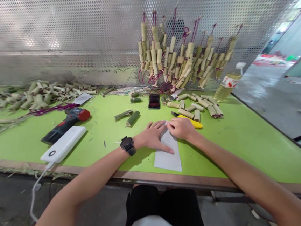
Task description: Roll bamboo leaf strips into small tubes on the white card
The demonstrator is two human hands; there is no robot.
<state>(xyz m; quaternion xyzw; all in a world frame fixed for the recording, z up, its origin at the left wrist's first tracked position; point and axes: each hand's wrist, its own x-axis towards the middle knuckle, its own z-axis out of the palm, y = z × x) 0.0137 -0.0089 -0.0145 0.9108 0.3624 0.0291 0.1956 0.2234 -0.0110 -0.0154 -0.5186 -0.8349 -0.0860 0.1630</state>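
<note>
A folded sheet of white paper (167, 160) lies on the green tabletop in front of me. My left hand (155, 136), with a black watch on its wrist, rests flat across the paper's left side, thumb and fingers spread. At the paper's far right edge, my right hand (181, 128) is closed, its fingertips pinching the paper near the top corner. Just beyond the right hand lies a yellow utility knife (195, 123), partly covered by that hand. Cut bamboo pieces (133, 118) lie beyond my left hand.
A cordless drill (64, 125) and a white power bank (63, 144) with a cable lie left. Bamboo pieces are heaped at the back left (38, 96). Strung bamboo bundles (177, 58) lean on the perforated metal panel (80, 34). An oil bottle (226, 87) stands right.
</note>
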